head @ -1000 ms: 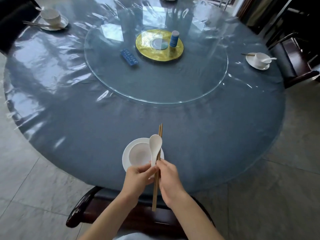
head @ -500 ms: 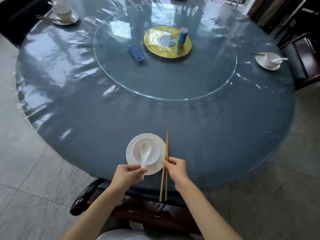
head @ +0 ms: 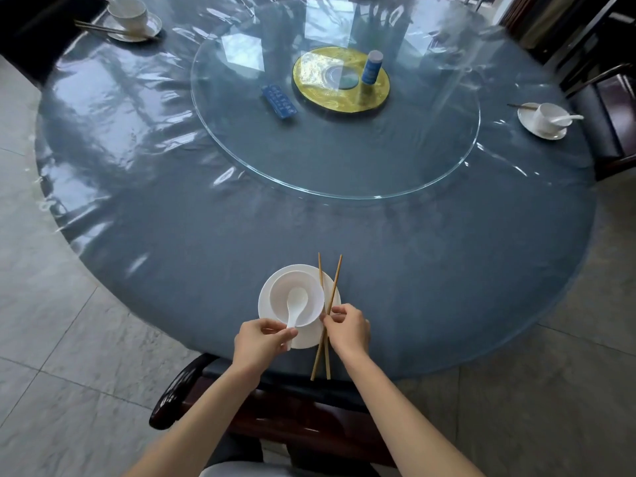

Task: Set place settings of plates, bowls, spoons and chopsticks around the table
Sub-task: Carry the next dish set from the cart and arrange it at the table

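Observation:
A white plate (head: 266, 308) sits at the near edge of the round table (head: 172, 242) with a white bowl (head: 311, 287) on it. A white spoon (head: 296, 302) lies with its scoop in the bowl, and my left hand (head: 260, 342) pinches its handle. My right hand (head: 346, 327) pinches a pair of wooden chopsticks (head: 327, 297) just right of the bowl. The sticks cross in an X over the plate's right rim, their near ends past the table edge.
Two other settings stand on the table, a far-left setting (head: 132, 18) and a right setting (head: 545, 120). A glass turntable (head: 344, 160) carries a yellow disc (head: 309, 77), a blue bottle (head: 371, 67) and a blue box (head: 278, 102). A dark wooden chair (head: 179, 390) stands under my arms.
The spoon went from held up over the plate down into the bowl. The chopsticks, parallel half a second ago, have splayed into a cross, and my right hand has shifted toward the plate.

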`<state>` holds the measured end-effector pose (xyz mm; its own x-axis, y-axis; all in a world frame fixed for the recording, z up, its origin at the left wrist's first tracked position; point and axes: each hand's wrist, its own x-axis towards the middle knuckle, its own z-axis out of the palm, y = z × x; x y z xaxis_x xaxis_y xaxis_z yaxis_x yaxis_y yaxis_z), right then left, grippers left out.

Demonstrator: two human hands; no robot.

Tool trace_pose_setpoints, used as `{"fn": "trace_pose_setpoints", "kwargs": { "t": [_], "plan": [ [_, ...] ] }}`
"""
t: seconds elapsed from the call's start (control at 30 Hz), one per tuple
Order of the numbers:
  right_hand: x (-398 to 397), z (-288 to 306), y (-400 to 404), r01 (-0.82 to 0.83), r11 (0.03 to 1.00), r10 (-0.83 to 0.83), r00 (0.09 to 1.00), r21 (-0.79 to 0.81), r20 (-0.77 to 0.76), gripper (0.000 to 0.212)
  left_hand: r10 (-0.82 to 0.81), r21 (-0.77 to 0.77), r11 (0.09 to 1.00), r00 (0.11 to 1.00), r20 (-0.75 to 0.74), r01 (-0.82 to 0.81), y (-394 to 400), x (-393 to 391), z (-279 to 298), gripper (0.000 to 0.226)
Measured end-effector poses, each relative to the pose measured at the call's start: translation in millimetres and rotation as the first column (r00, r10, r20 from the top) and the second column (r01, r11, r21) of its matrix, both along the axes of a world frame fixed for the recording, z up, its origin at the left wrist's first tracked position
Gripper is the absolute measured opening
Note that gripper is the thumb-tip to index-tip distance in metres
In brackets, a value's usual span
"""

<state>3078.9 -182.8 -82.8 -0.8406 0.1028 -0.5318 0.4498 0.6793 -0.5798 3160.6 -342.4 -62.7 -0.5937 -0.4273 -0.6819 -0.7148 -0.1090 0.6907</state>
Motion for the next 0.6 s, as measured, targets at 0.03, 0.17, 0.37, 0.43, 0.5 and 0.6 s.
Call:
{"fn": "trace_pose_setpoints", "kwargs": {
  "t": [0.03, 0.17, 0.37, 0.43, 0.5, 0.6],
  "plan": [
    [1, 0, 2, -0.001, 1.000, 0.001, 1.000, -0.010, -0.010, 0.024, -0.004, -0.009, 1.000, 1.000, 0.004, 0.004, -1, 0, 0, 0.023],
    [5, -2, 15, 0.035, 0.997, -0.039, 0.998, -0.071, -0.046, 0.016, -0.025, -0.022, 0.999, 1.000, 0.011, 0.025, -5, -1, 1, 0.027],
    [7, -17, 30, 0.158, 0.978, -0.162, 0.986, -0.134, -0.022, 0.018, -0.060, 0.017, 0.998, 0.998, 0.011, 0.060, -17, 2, 2, 0.035],
    [5, -22, 30, 0.172, 0.973, -0.173, 0.985, -0.154, 0.011, 0.018, -0.059, 0.018, 0.998, 0.998, 0.022, 0.059, -29, 4, 1, 0.037],
    [3, -27, 29, 0.170, 0.969, -0.167, 0.985, -0.180, 0.033, 0.018, -0.025, 0.008, 1.000, 0.999, 0.039, 0.025, -44, 3, -4, 0.038],
    [-2, -32, 26, 0.177, 0.951, -0.170, 0.984, -0.252, 0.049, 0.013, 0.040, -0.094, 0.995, 0.998, 0.053, -0.035, -67, -3, -17, 0.029]
  ]
}}
